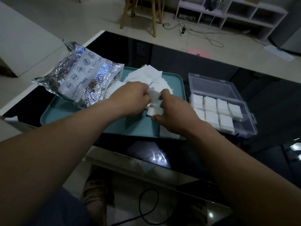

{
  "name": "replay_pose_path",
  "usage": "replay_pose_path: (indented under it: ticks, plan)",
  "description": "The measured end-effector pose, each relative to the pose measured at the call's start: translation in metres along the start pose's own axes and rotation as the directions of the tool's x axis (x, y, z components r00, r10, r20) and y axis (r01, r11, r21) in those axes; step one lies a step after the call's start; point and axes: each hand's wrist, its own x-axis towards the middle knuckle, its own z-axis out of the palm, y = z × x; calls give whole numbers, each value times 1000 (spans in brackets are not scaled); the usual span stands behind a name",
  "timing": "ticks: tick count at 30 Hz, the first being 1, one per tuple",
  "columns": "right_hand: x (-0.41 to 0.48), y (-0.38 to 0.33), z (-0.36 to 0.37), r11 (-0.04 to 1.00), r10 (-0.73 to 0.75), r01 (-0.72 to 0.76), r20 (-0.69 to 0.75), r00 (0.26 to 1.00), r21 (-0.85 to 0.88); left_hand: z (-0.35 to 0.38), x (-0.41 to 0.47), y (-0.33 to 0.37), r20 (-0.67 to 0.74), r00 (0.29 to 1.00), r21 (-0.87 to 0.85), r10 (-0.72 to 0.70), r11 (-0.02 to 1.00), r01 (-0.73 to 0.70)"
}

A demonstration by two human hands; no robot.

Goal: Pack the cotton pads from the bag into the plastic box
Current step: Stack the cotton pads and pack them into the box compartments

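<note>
Left hand (130, 97) and right hand (173, 115) together pinch a small stack of cotton pads (154, 105) over the teal tray (68, 118). The open plastic box (249, 126) lies right of the right hand. Risk: a loose pinch could fan the stack, spilling pads short of the box.

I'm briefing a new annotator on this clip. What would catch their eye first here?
Both hands meet mid-frame over the teal tray: the left hand and right hand grip a small stack of cotton pads between them. To their left, a crinkled silver foil bag lies on the tray, with loose pads piled beside it. To the right, the open clear plastic box already holds rows of pads.
</note>
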Motion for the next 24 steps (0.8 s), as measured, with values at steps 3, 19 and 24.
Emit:
replay_pose_path:
  ticks: [3, 19, 24]
  plan:
    - [-1, -1, 1, 1000, 13, -14, -49, 999, -21, -5, 3, 5, -88, 990, -91, -111, 991, 103]
    - [1, 2, -14, 950, 208, -240, 169, 963, 199, -2, -2, 6, 178, 926, -647, -333, 669, 365]
    - [-1, 16, -39, 746, 374, -336, 57, 926, 575, -5, -1, 7, 193, 929, -705, -315, 614, 355]
